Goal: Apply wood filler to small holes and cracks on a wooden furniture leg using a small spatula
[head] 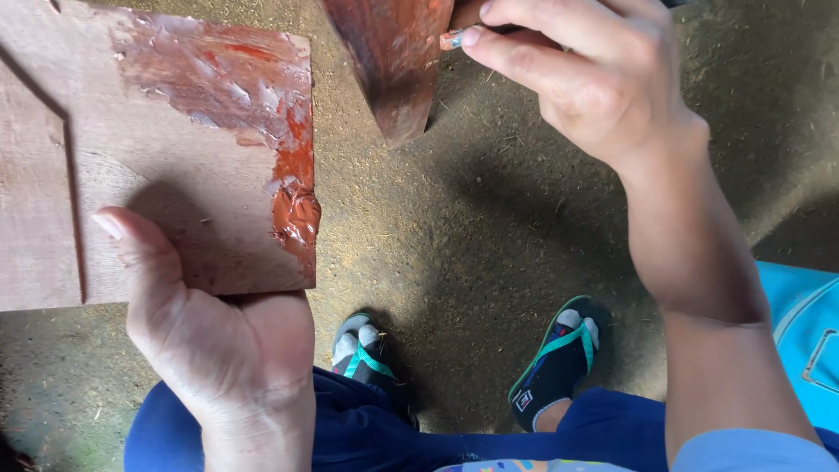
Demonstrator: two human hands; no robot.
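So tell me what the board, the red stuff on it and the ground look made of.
Board: raw wood, matte, visible grain and a sawn groove.
Red stuff: thick glossy paste, perhaps filler or paint, smeared in ridges.
Ground: packed earth, dull, strewn with fine fibres.

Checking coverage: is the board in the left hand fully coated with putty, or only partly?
Partly: reddish putty covers the wooden board only along its top right; the rest is bare.
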